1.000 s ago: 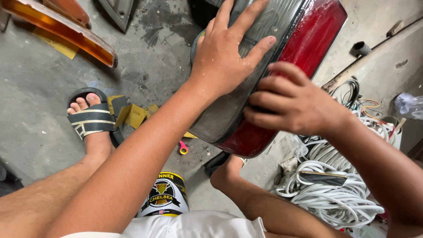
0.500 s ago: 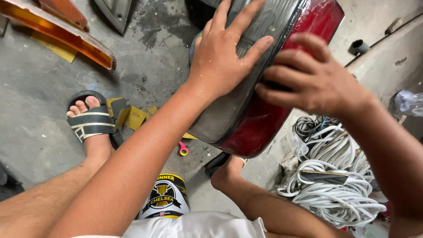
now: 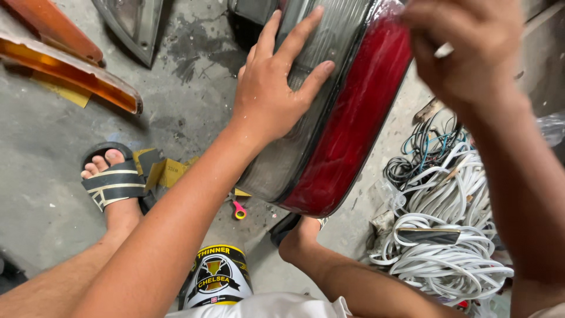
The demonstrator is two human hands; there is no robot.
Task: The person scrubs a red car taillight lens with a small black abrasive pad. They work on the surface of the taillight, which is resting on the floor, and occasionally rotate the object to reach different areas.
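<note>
Long red-and-smoky-grey ribbed plastic tail-lamp lens [image 3: 329,118] propped over the concrete floor [image 3: 47,159], between the person's legs.

Left hand [image 3: 273,88] lies spread flat on the grey band; right hand [image 3: 465,50], blurred, curls at the upper red edge, grip unclear. Lens judged rigid, light, glossy-slick, crackable: best held by its edges. A black-and-yellow labelled can [image 3: 216,277] stands at the floor's near edge.

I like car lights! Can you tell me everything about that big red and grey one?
The tail light is a long, ribbed plastic lens, one strip smoky grey, the other glossy red, with rounded ends. It is held tilted above the concrete floor. The left hand lies flat on the grey strip; the right hand is at its upper red edge.
</note>
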